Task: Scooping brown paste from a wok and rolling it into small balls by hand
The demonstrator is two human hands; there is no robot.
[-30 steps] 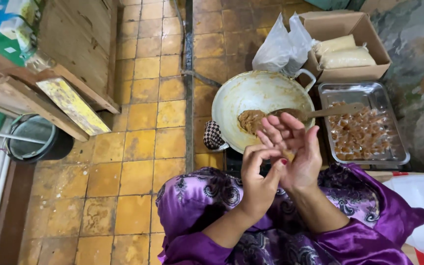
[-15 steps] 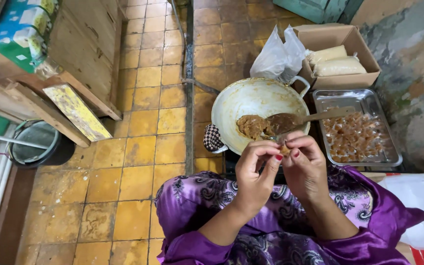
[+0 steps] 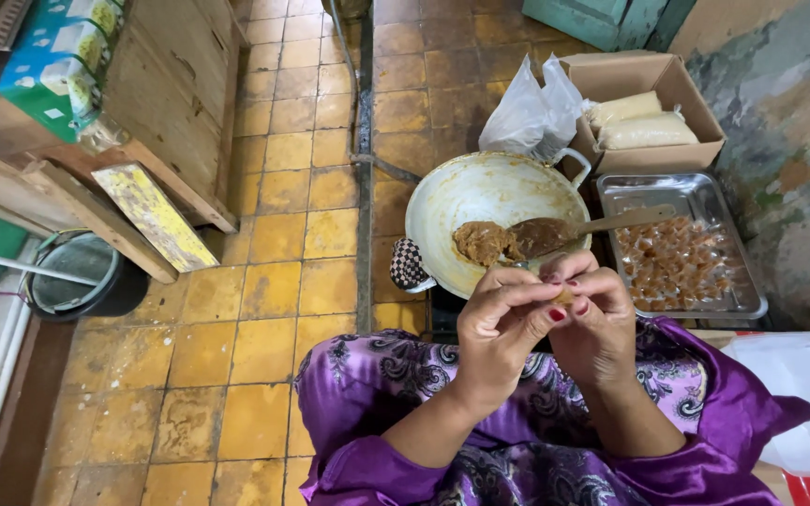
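My left hand (image 3: 499, 328) and my right hand (image 3: 597, 323) meet in front of me over my purple lap. Their fingertips pinch a small brown lump of paste (image 3: 564, 298) between them. Just beyond them stands a pale round pan (image 3: 471, 192) with a mound of brown paste (image 3: 483, 242) and a wooden spoon (image 3: 564, 231) lying in it. To the right of the pan a metal tray (image 3: 700, 187) holds several small wrapped brown pieces (image 3: 672, 265).
A cardboard box (image 3: 682, 80) with pale packets and a white plastic bag (image 3: 527, 117) lie behind the pan. A dark bucket (image 3: 82, 276), wooden boards (image 3: 152, 215) and a wooden cabinet (image 3: 175, 75) stand at left on the yellow tiled floor. A white sheet (image 3: 803, 394) lies at right.
My open palms, pressed flat together a second ago, have curled so the fingertips now pinch the small lump. The hands have dropped slightly toward my lap.
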